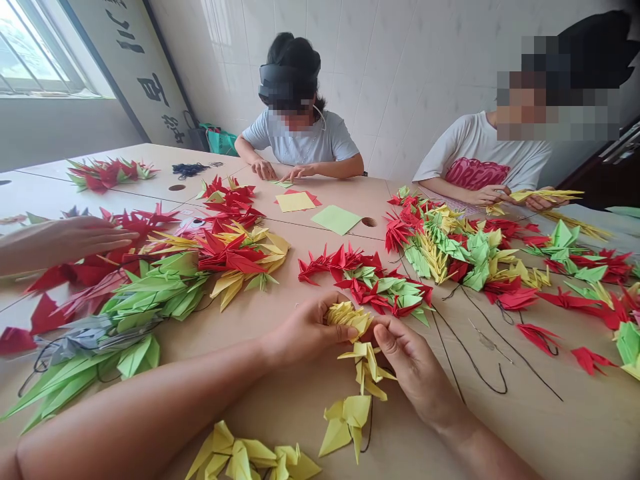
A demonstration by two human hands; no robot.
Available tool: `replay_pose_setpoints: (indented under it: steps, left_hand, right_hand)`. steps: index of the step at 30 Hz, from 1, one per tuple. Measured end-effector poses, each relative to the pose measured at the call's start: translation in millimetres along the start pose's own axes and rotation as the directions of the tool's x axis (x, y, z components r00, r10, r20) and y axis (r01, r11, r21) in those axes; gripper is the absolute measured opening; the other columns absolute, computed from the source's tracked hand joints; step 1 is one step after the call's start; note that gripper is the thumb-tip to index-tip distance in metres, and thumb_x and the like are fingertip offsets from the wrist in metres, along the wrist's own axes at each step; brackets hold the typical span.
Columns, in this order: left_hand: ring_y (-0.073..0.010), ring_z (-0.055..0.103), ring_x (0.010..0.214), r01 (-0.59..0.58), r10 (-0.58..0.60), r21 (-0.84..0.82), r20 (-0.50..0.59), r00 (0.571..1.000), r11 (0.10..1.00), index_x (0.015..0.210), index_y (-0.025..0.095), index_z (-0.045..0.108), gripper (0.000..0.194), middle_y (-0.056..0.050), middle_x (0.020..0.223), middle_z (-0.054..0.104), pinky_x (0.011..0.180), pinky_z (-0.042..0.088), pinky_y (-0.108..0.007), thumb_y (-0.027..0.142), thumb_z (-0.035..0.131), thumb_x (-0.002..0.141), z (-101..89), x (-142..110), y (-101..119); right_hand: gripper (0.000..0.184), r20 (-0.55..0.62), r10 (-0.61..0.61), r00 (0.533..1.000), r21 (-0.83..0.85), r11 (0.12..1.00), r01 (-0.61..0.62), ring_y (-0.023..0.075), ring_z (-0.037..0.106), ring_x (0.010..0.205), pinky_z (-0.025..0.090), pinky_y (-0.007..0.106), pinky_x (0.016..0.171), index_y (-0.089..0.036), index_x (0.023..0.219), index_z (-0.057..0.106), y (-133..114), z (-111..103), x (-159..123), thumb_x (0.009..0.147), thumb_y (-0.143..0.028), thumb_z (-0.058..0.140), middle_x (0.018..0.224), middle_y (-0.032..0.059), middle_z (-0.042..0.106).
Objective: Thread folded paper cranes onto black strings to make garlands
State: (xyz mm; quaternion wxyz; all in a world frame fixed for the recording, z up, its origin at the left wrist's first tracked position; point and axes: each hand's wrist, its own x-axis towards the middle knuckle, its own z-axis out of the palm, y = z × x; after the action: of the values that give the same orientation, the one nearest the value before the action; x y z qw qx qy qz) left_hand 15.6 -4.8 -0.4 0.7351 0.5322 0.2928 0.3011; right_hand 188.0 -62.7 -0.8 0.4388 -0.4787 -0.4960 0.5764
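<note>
Clock centred on your hands. Your left forearm comes in from eight o'clock, wrist near straight; the left hand [303, 331] has its thumb laid across the front, fingers curled behind, pinching a yellow, pleated folded-paper stack [351, 320]. That stack sits right at centre, between both hands, held above the light-brown worktop [575, 433]. Your right forearm comes from four o'clock; the right hand [413, 360] is palm inward, thumb raised, other fingers bent, tips just beside the stack. Can't tell if those fingers pinch anything. Below, strung yellow folded-paper pieces [369, 368] hang toward six o'clock, leading to a larger yellow paper piece [345, 423]. More yellow folded paper [240, 457] lies at seven. Red-and-green folded-paper garland [345, 260] at twelve, close. A co-worker's hand [95, 237], between nine and ten, reaches over a red paper heap.
</note>
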Motion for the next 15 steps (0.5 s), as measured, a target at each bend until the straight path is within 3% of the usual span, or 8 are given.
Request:
replay_pose_setpoints:
  steps: [4, 9, 15]
  left_hand:
    - [-0.0103, 0.058, 0.070, -0.011, 0.005, -0.097, -0.068, 0.998, 0.995, 0.090, 0.015, 0.056, 0.030, 0.001, 0.079, 0.062, 0.070, 0.048, -0.025, 0.027, 0.075, 0.069, -0.1, 0.5, 3.8]
    - [-0.0107, 0.059, 0.071, -0.010, -0.012, -0.124, -0.170, 0.985, 0.992, 0.088, 0.016, 0.057, 0.032, 0.000, 0.082, 0.062, 0.065, 0.049, -0.021, 0.024, 0.078, 0.065, -4.1, 4.3, 0.7]
    - [-0.0121, 0.061, 0.074, 0.029, -0.080, -0.229, -0.215, 0.973, 0.973, 0.087, 0.016, 0.054, 0.034, -0.001, 0.087, 0.062, 0.059, 0.054, -0.022, 0.023, 0.079, 0.064, -1.3, 4.9, 3.0]
  right_hand:
    - [0.032, -0.030, 0.020, 0.999, 0.067, 0.998, -0.018, 0.0161, 0.063, 0.075, 0.051, 0.026, 0.065, -0.023, 0.107, 0.055, 2.1, -1.8, -1.2, 0.089, -0.049, 0.051, 0.088, 0.0037, 0.065]
    - [0.030, -0.026, -0.004, 1.000, 0.106, 0.994, 0.007, 0.0144, 0.059, 0.084, 0.049, 0.025, 0.072, -0.026, 0.108, 0.054, 1.4, -0.8, -3.4, 0.083, -0.039, 0.063, 0.103, 0.0020, 0.059]
    - [0.033, 0.015, 0.059, 0.998, 0.100, 0.993, -0.060, 0.0132, 0.056, 0.076, 0.047, 0.023, 0.067, -0.028, 0.109, 0.050, 3.7, -0.2, -4.0, 0.081, -0.033, 0.066, 0.082, -0.0012, 0.061]
